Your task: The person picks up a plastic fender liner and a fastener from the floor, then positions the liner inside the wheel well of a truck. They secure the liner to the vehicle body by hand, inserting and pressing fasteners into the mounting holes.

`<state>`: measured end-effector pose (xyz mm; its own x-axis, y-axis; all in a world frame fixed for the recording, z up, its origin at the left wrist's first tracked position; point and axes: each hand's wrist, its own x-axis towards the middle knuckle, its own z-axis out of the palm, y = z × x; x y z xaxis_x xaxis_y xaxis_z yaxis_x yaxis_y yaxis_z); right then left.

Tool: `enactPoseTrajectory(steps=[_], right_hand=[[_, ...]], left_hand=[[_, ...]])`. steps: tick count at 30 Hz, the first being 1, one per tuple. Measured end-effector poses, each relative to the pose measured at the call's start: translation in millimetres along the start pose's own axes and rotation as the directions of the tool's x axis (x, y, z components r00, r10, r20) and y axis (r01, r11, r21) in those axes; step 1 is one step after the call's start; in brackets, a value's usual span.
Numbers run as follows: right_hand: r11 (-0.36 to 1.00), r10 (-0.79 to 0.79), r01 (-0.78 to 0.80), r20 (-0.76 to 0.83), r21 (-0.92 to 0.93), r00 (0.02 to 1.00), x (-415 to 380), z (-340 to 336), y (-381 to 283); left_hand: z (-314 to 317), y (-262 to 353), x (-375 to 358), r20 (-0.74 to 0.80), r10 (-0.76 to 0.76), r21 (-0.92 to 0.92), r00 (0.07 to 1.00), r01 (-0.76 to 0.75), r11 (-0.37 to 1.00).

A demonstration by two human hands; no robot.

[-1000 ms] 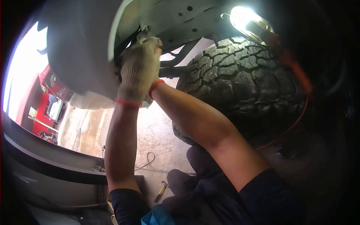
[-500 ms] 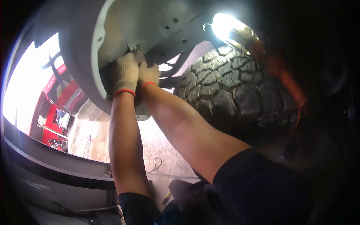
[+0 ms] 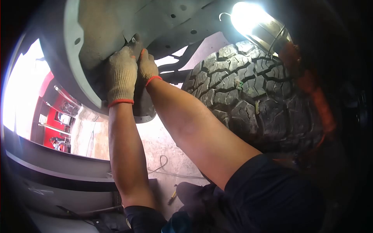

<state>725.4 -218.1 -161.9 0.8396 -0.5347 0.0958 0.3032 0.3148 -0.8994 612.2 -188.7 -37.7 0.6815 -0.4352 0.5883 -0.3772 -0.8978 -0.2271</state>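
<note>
My left hand [image 3: 122, 73], in a knit work glove with a red cuff, reaches up into the wheel well with its fingers curled against the grey fender liner [image 3: 105, 31]. Close on its right is my right hand [image 3: 148, 66], gloved alike and closed, with its thumb side up. Between and just above them a dark flap of the liner [image 3: 135, 47] carries a small bolt or clip [image 3: 133, 39]. Both sets of fingertips are partly hidden, and what they grip does not show.
A knobbly tire [image 3: 241, 89] stands to the right. Over it a lit caged work lamp [image 3: 260, 25] hangs, with an orange cord [image 3: 320, 105]. A yellow-handled tool [image 3: 172, 198] and a thin cable [image 3: 163, 165] lie on the floor.
The view has shifted, so the liner and hands appear further left and the lamp further right. My left hand now shows more of its back; both hands remain at the same flap.
</note>
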Motion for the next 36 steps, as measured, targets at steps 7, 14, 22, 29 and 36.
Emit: enactPoseTrajectory(steps=[7,14,22,29,36], right_hand=[[0.897,-0.281,0.282,0.054,-0.340,0.958,1.2,-2.4,-12.5],[0.998,-0.046,0.050,-0.083,0.042,0.995,-6.9,6.7,-20.5],[0.949,0.161,-0.104,-0.176,0.297,0.971,-24.6,-1.1,-42.0],[0.981,0.052,-0.017,-0.178,0.194,0.983,-6.3,11.7,-27.5],[0.955,0.148,-0.106,-0.137,0.276,0.979,-15.1,4.3,-23.7]], left_hand=[[-1.5,-1.8,2.6,0.011,-0.017,-0.033,1.000,0.017,0.999],[-10.2,7.3,8.7,-0.225,0.232,0.229,0.946,-0.180,0.956],[-27.9,19.9,50.3,-0.277,0.207,0.109,0.938,-0.184,0.977],[-47.8,10.6,89.2,-0.264,0.318,0.170,0.911,-0.280,0.945],[-53.0,48.8,38.8,-0.201,0.446,0.049,0.872,-0.446,0.894]])
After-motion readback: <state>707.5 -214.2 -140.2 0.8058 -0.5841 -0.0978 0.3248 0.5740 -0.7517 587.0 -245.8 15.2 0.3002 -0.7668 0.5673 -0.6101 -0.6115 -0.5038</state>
